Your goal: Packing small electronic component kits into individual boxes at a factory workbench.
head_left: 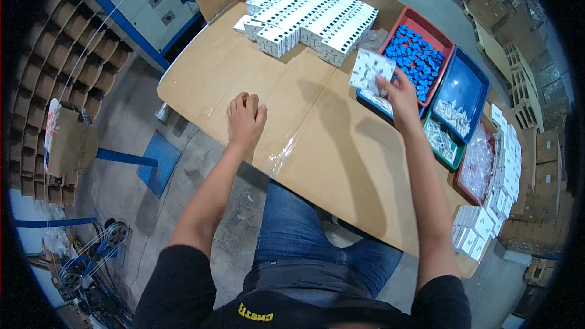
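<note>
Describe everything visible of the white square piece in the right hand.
The white square piece is flat-faced, with small dark and grey marks; its material is unclear. The right hand grips its right side, one digit across the face. Held askew, it overlaps the left edge of the red tray in view; other contact can't be judged.

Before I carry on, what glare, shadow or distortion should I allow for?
Head view: glare streaks what looks like clear tape near the front of the cardboard tabletop; a soft shadow lies between the left hand and right hand; fisheye bends the brown grid at far left, and the corners go black.
</note>
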`<state>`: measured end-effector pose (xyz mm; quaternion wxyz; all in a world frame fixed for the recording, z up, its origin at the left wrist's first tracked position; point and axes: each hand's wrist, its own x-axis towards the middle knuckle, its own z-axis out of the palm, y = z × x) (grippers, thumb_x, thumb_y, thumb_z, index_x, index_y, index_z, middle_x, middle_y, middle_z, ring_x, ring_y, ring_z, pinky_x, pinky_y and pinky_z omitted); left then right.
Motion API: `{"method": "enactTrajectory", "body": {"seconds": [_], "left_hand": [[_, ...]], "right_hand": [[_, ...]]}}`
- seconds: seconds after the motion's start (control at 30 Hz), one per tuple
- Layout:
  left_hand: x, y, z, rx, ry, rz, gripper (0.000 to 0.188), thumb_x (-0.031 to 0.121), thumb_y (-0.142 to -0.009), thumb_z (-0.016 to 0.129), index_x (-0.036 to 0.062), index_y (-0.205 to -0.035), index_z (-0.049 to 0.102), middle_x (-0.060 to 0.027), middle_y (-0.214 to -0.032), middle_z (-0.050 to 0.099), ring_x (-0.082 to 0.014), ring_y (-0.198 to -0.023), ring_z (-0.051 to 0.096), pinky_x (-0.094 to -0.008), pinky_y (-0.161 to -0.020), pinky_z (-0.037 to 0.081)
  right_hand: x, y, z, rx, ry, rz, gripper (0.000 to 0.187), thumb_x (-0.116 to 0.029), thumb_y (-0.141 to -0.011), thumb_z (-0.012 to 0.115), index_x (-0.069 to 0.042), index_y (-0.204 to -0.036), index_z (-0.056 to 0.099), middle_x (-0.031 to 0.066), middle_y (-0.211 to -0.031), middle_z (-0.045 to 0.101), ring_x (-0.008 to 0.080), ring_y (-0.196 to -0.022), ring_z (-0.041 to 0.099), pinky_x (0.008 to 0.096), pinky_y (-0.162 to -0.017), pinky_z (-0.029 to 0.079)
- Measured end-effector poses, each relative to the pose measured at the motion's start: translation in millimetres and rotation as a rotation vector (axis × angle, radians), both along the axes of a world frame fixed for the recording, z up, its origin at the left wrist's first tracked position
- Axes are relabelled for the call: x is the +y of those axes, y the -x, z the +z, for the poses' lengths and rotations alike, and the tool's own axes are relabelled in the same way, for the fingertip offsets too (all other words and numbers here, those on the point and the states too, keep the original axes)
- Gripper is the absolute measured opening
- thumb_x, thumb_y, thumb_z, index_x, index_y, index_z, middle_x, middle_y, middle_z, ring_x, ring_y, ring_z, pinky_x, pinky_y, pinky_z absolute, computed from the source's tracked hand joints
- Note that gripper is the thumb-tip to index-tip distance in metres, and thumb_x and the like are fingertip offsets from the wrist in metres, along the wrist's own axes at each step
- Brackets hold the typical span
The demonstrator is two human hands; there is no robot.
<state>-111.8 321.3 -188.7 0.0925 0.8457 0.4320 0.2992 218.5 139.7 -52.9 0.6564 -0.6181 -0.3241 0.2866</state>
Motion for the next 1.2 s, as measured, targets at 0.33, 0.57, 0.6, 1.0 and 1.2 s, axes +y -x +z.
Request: {"method": "enactTrajectory", "body": {"seconds": [0.33, 0.57, 0.6, 1.0, 1.2], "left_hand": [[4, -7, 27, 0.062, 0.141, 0.027, 0.035, 0.023, -0.087, 0.066, 0.0069, -0.117, 0.059, -0.0151, -0.127, 0.053, -0.0327, -0.122, 0.048, -0.0468, -0.103, 0.037], [5, -8, 22, 0.122, 0.252, 0.060, 0.035, 0.019, -0.086, 0.067, 0.0075, -0.118, 0.058, -0.0157, -0.130, 0.052, -0.0334, -0.123, 0.048, -0.0475, -0.104, 0.036], [7, -9, 21, 0.117, 0.260, 0.064, 0.036, 0.019, -0.085, 0.067, 0.0082, -0.119, 0.058, -0.0149, -0.131, 0.052, -0.0334, -0.123, 0.048, -0.0475, -0.105, 0.036], [11, -11, 23, 0.134, 0.249, 0.049, 0.038, 0.020, -0.085, 0.067, 0.0082, -0.120, 0.059, -0.0150, -0.132, 0.052, -0.0331, -0.123, 0.049, -0.0467, -0.103, 0.037], [2, -11, 20, 0.128, 0.204, 0.007, 0.041, 0.025, -0.087, 0.066, 0.0078, -0.122, 0.058, -0.0157, -0.132, 0.051, -0.0337, -0.123, 0.049, -0.0479, -0.104, 0.037]], "right_hand": [[283, -184, -17, -0.443, 0.090, -0.148, 0.032, -0.018, -0.079, 0.081, -0.001, -0.105, 0.073, 0.0050, -0.093, 0.072, 0.0144, -0.084, 0.064, 0.0296, -0.077, 0.050], [393, -208, -68, -0.661, 0.086, -0.497, 0.037, -0.025, -0.078, 0.084, -0.004, -0.103, 0.066, 0.0108, -0.093, 0.074, 0.0272, -0.088, 0.070, 0.0392, -0.082, 0.053], [401, -208, -70, -0.669, 0.072, -0.529, 0.034, -0.025, -0.078, 0.083, -0.004, -0.099, 0.066, 0.0108, -0.091, 0.073, 0.0284, -0.089, 0.070, 0.0399, -0.082, 0.052], [435, -204, -83, -0.774, 0.138, -0.638, 0.033, -0.026, -0.082, 0.079, -0.002, -0.099, 0.064, 0.0173, -0.095, 0.067, 0.0358, -0.091, 0.065, 0.0468, -0.084, 0.051], [387, -195, -71, -0.790, 0.176, -0.614, 0.029, -0.025, -0.082, 0.076, -0.002, -0.095, 0.064, 0.0189, -0.094, 0.069, 0.0375, -0.092, 0.066, 0.0466, -0.083, 0.051]]}}
